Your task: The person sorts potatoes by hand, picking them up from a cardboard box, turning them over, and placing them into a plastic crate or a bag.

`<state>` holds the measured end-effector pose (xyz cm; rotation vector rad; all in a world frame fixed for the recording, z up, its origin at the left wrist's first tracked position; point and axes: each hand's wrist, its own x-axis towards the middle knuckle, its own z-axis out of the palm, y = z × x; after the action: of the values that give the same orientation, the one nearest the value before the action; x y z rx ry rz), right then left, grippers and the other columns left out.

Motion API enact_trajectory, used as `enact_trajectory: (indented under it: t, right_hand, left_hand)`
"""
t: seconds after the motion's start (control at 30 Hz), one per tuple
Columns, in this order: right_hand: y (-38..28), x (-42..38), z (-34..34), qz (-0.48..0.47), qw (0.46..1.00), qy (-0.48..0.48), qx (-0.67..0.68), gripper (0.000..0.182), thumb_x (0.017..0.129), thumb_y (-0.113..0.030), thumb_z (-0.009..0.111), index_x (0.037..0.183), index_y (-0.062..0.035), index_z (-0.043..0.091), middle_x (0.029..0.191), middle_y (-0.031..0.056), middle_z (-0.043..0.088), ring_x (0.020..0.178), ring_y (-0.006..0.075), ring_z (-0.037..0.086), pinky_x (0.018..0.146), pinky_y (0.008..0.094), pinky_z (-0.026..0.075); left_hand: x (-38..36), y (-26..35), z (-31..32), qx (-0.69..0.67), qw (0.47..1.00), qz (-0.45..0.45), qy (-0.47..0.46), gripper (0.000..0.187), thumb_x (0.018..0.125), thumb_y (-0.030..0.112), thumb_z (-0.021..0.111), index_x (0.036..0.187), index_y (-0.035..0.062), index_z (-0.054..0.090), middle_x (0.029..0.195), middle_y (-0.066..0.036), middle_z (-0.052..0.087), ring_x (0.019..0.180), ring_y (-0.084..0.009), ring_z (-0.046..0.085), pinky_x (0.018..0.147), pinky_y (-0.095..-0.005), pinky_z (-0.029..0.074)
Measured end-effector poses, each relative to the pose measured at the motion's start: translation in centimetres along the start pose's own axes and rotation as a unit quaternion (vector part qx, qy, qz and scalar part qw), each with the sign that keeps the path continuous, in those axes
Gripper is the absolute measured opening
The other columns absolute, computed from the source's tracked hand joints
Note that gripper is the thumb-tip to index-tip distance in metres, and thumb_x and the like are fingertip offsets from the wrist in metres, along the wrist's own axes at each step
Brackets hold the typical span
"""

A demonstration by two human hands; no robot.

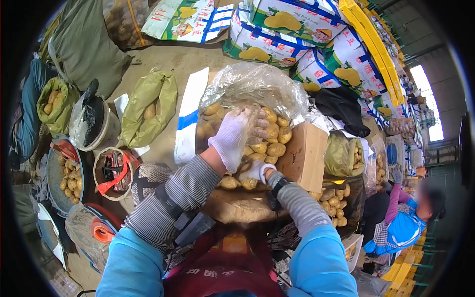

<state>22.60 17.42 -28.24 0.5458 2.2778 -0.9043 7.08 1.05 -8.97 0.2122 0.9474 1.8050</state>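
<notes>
Potatoes (pixel 269 141) fill plastic bag (pixel 252 86); both hands inside.

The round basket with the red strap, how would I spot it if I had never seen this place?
Start at the big clear plastic bag of potatoes where the gloved left hand rests. Look left, past the white and blue sheet, to the floor. The round basket sits there, alone in holding a red strap rather than potatoes.

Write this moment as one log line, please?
left hand: gloved, flat on potatoes | right hand: gloved, among potatoes, grip unclear | clear plastic bag: open | cardboard box: beside | co-worker: right
</notes>
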Motion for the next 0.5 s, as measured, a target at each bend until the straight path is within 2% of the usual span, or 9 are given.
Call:
enact_trajectory:
  t: [0.07,0.13,0.2,0.23,0.3,0.37,0.4,0.47,0.5]
  right_hand:
    - [-4.2,-4.8,-5.0,0.09,0.987,0.056,0.118,0.071,0.073,-0.042,0.077,0.122,0.0052,0.057,0.11,0.0191,0.066,0.103,0.0268,0.063,0.09,0.0336,0.05]
    - [-2.4,-5.4,-6.6,0.011,0.951,0.144,0.273,0.067,0.079,-0.044,0.074,0.121,0.0057,0.055,0.111,0.017,0.066,0.102,0.0268,0.064,0.089,0.0331,0.05]
    - [-3.2,-8.5,-9.5,-0.08,0.933,0.225,0.269,0.062,0.086,-0.044,0.068,0.122,0.0053,0.054,0.11,0.0196,0.067,0.104,0.0279,0.064,0.089,0.0343,0.05]
    - [-7.0,-12.3,-11.4,-0.015,0.944,0.301,0.133,0.055,0.091,-0.044,0.064,0.117,0.0035,0.058,0.106,0.0207,0.067,0.102,0.029,0.065,0.087,0.0356,0.05]
    - [-7.5,-14.2,-12.0,-0.038,0.923,0.377,0.068,0.053,0.09,-0.046,0.063,0.112,0.0021,0.062,0.103,0.0209,0.068,0.1,0.0301,0.066,0.086,0.0363,0.051]
    - [-6.6,-14.7,-11.3,-0.092,0.883,0.457,0.058,0.043,0.094,-0.041,0.062,0.105,0.0006,0.067,0.101,0.0154,0.07,0.094,0.0275,0.067,0.083,0.0358,0.052]
    - [-6.4,-14.8,-11.1,-0.119,0.866,0.443,0.199,0.042,0.096,-0.038,0.059,0.108,0.0012,0.067,0.104,0.0143,0.07,0.098,0.0258,0.066,0.087,0.0345,0.05]
    - [-6.4,-14.3,-10.6,-0.17,0.784,0.374,0.465,0.039,0.1,-0.032,0.053,0.112,0.0023,0.067,0.11,0.0121,0.069,0.105,0.0225,0.063,0.095,0.0319,0.046]
    - [-6.7,-14.4,-10.7,-0.17,0.755,0.376,0.51,0.032,0.102,-0.026,0.051,0.111,0.0008,0.067,0.11,0.0105,0.069,0.103,0.0192,0.061,0.095,0.0307,0.045]
  left_hand:
    - [0.1,-0.8,0.4,0.01,1.0,0.021,0.015,0.047,0.102,0.04,0.042,0.131,0.0047,0.053,0.117,-0.009,0.063,0.098,-0.0208,0.061,0.085,-0.0341,0.048]
    - [0.2,-1.8,1.1,0.028,0.999,-0.011,0.034,0.048,0.102,0.039,0.043,0.137,0.0054,0.047,0.136,-0.008,0.053,0.109,-0.0203,0.057,0.088,-0.0353,0.048]
    - [-0.4,-2.4,2.5,0.085,0.994,-0.051,0.052,0.05,0.102,0.038,0.044,0.14,0.0058,0.043,0.144,-0.006,0.046,0.116,-0.0203,0.053,0.091,-0.036,0.047]
    - [0.1,-3.7,1.4,0.069,0.994,-0.071,-0.035,0.052,0.102,0.034,0.046,0.145,0.007,0.036,0.148,-0.005,0.04,0.126,-0.0217,0.047,0.098,-0.0371,0.045]
    - [1.4,-7.7,-1.0,0.17,0.968,0.044,-0.178,0.053,0.101,0.028,0.05,0.146,0.0062,0.036,0.148,-0.007,0.041,0.129,-0.0237,0.045,0.102,-0.0379,0.043]
    - [1.3,-7.5,-0.9,0.457,0.814,0.26,-0.246,0.056,0.097,0.02,0.057,0.146,0.0046,0.036,0.148,-0.011,0.039,0.134,-0.0251,0.041,0.107,-0.0382,0.039]
    - [1.0,-6.8,-0.3,0.548,0.71,0.375,-0.235,0.058,0.095,0.017,0.06,0.146,0.0039,0.037,0.149,-0.013,0.038,0.136,-0.0258,0.039,0.11,-0.0383,0.037]
    - [0.1,-5.2,0.1,0.61,0.65,0.395,-0.22,0.059,0.092,0.016,0.063,0.145,0.0026,0.038,0.148,-0.014,0.039,0.136,-0.0256,0.039,0.111,-0.038,0.036]
    - [-0.2,-5.2,0.6,0.568,0.706,0.362,-0.218,0.06,0.092,0.015,0.063,0.145,0.0036,0.037,0.145,-0.014,0.042,0.135,-0.0257,0.041,0.109,-0.0382,0.038]
